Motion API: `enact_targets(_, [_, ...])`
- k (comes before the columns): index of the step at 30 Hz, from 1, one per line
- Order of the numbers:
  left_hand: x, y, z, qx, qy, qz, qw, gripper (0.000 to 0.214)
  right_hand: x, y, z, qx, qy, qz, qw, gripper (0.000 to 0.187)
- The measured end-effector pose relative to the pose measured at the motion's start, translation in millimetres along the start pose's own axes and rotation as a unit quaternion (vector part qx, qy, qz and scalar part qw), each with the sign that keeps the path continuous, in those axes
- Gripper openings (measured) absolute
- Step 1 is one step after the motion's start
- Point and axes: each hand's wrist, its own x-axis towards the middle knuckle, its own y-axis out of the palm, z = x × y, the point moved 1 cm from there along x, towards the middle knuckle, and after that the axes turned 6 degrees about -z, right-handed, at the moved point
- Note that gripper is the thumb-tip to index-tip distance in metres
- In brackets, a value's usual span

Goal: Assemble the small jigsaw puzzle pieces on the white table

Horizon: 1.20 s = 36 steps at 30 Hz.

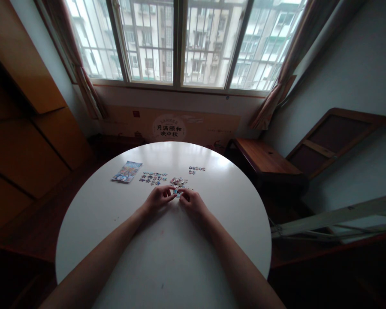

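My left hand (161,196) and my right hand (191,200) meet over the middle of a white round table (167,257). Between their fingertips is a small blue jigsaw piece (176,192); both hands pinch at it, though the exact grip is too small to make out. Just beyond my fingers lies a loose heap of jigsaw pieces (178,182). To the left, more jigsaw pieces (153,177) lie spread in rows. A smaller group of pieces (196,169) sits farther back on the right, some of them apparently joined.
A colourful printed picture sheet or packet (128,171) lies at the table's left. Behind the table are a long printed cardboard panel (196,122) and a barred window. A wooden bench (263,156) stands at the right, and wooden cabinets (51,146) stand at the left.
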Motion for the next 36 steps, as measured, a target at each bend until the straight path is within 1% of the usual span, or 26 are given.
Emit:
enact_targets(13, [-0.4, -0.7, 0.0, -0.006, 0.000, 0.006, 1.000, 0.032, 0.0, -0.6, 1.5, -0.016, 0.002, 0.000, 1.000, 0.032])
enact_targets(22, [-0.2, -1.7, -2.8, 0.000, -0.005, 0.012, 1.000, 0.032, 0.0, -1.1, 2.0, -0.008, 0.007, 0.007, 1.000, 0.032])
enact_targets(28, [0.2, -1.8, -3.1, 0.007, -0.002, 0.011, 1.000, 0.032, -0.3, -0.9, 0.6, -0.001, 0.007, 0.005, 1.000, 0.036])
enact_targets(36, [-0.1, -2.1, -4.7, 0.011, -0.006, 0.011, 1.000, 0.032, -0.1, -2.3, 4.5, 0.003, 0.007, 0.009, 1.000, 0.034])
